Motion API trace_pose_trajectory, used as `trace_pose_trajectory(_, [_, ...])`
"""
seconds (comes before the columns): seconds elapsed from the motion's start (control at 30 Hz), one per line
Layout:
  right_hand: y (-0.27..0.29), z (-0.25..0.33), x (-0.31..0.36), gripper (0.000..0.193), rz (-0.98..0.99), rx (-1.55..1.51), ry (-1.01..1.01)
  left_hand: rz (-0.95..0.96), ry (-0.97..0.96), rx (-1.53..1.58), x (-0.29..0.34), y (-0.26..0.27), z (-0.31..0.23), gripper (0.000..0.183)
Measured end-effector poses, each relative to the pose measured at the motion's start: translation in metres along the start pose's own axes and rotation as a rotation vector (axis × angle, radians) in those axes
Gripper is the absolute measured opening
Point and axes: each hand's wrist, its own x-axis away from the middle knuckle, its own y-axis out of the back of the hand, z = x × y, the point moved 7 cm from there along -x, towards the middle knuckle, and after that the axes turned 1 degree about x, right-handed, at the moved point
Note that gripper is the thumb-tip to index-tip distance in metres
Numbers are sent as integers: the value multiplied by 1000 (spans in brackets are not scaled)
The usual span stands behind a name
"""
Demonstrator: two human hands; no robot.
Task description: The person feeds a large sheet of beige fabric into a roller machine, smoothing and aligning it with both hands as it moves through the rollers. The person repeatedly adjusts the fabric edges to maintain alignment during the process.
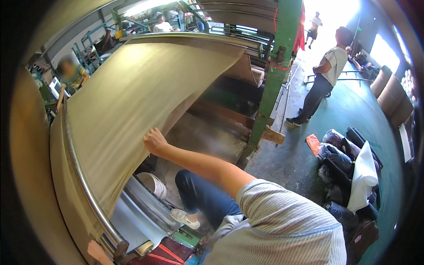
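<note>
A wide sheet of olive-tan fabric [128,97] slopes down from a high bar at the back to a shiny metal roller [76,161] on the left. My right hand [154,140], arm stretched out, has its fingers closed on the fabric's right edge, partway down the slope. Low at the picture's bottom left, my left hand [95,251] is curled against the fabric's edge beside the roller's near end; its fingers show only in part. Under the sheet lies a smooth pale-blue surface [132,214].
A green post [282,48] rises right of the fabric. A white bucket [151,184] stands beneath it, near my shoe [184,218]. One person [70,77] is at the far left side; another [331,66] stands on the right. Bundles in plastic [338,154] lie on the floor.
</note>
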Motion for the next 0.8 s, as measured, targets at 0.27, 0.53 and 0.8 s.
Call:
trace_pose_trajectory(0.27, [-36,60,82,16,272,-161,156,161,44,-79,17,27,1,19])
trace_pose_trajectory(0.53, [-29,113,94,12,201,-249,293,129,39,-54,14,30,1,19])
trace_pose_trajectory(0.8, [-20,185,92,10,245,-357,306,-1,78,-20,21,-10,28,15])
